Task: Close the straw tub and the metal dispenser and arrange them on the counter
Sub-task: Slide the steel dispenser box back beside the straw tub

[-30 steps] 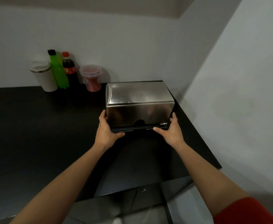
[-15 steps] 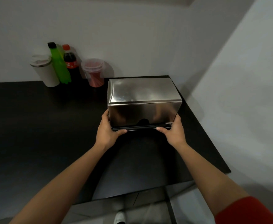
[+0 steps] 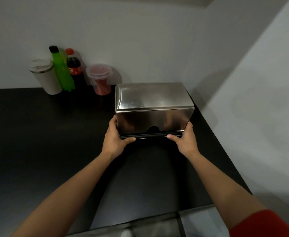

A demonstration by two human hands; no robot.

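Observation:
The metal dispenser (image 3: 153,101), a shiny steel box with a dark slot along its lower front, sits on the black counter (image 3: 37,134) near the right wall, and its cover looks shut. My left hand (image 3: 115,137) grips its lower left corner, thumb on the front base. My right hand (image 3: 184,140) holds the lower right corner the same way. The straw tub (image 3: 100,81), a clear plastic cup with red straws inside and a clear lid on top, stands behind the dispenser's left side against the back wall.
A white tumbler (image 3: 45,76) with a lid, a green bottle (image 3: 61,69) and a cola bottle (image 3: 74,69) stand in a row left of the straw tub. White walls close the back and right. The counter's front edge runs near the bottom.
Both hands stay on the dispenser's lower corners. The dispenser has shifted a little farther back toward the wall and to the right.

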